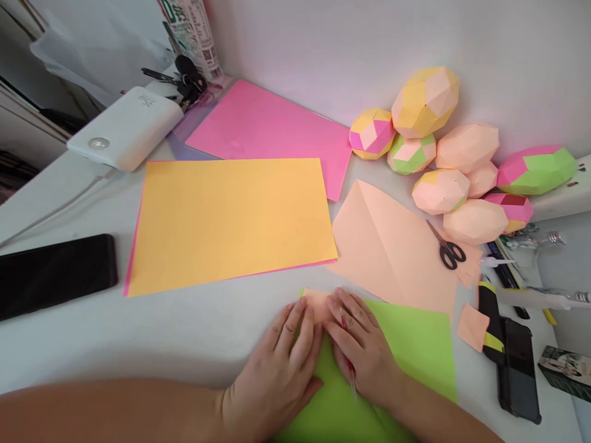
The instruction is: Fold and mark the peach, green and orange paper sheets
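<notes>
A small peach piece of paper [317,303] lies on the top left part of a bright green sheet [422,351], partly covered by my fingers. My left hand [286,357] rests flat with its fingers stretched out, the tips pressing on the left side of the peach piece. From the other side my right hand [362,344] touches the same piece with its fingertips. A slim pen with red on it [343,318] is tucked in my right hand, slanting between the fingers; part of it is hidden.
Beyond my hands lie a yellow sheet [235,221], a pink sheet [272,123] and a creased peach sheet [397,252] with scissors [449,251]. Faceted paper shapes [466,147] pile up at the back right. Phones [55,274] [519,369] and a white power bank [127,129] flank the area.
</notes>
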The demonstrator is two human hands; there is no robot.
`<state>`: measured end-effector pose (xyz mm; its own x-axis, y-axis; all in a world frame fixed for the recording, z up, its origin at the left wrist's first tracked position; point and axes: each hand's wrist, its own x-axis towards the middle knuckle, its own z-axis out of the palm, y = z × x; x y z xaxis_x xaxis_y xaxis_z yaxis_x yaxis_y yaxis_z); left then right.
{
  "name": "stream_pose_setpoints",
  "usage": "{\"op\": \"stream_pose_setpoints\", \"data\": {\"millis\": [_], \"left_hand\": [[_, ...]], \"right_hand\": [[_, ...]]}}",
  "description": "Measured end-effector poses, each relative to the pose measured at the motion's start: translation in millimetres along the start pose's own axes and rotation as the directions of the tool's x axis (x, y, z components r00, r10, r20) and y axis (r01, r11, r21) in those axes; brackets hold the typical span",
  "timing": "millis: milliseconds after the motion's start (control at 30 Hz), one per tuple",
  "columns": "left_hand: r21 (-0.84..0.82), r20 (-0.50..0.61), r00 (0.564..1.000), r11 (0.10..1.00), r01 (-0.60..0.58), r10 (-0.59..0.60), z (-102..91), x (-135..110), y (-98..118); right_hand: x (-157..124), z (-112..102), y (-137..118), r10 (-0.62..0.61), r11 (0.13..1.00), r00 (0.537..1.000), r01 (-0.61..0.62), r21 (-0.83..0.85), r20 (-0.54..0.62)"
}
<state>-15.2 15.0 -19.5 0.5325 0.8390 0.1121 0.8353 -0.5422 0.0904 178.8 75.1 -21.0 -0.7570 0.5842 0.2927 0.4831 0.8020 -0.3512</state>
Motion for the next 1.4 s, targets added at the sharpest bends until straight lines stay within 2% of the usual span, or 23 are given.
{"op": "stream_pose_setpoints", "data": {"millis": [300,667,1033,1400], "left_hand": [[-0.005,-0.034,0.999,1.000,-0.012,0.011,-1.2,-0.8,-0.3],[0.035,-0.075,0.997,0.999,0.018,-0.016,0.1,-5.4,4.9],[-0.101,-0.027,0.999,0.995,0.021,-0.024,-0.4,2.5,-2.2],[-0.045,-0.050,0.999,0.999,-0.012,0.010,-2.1,1.3,0.0]], "right_hand": [[0.2,-3.7,2.8,0.049,0.999,0.992,-0.050,-0.004,-0.120],[1.8,-1.2,3.2,0.009,1.000,0.999,-0.010,-0.025,-0.032],[-0.7,-1.9,6.7,-0.046,0.997,0.995,0.050,-0.054,0.085],[0.3,-3.1,6.8,-0.042,0.999,0.995,0.045,-0.025,0.086]]}}
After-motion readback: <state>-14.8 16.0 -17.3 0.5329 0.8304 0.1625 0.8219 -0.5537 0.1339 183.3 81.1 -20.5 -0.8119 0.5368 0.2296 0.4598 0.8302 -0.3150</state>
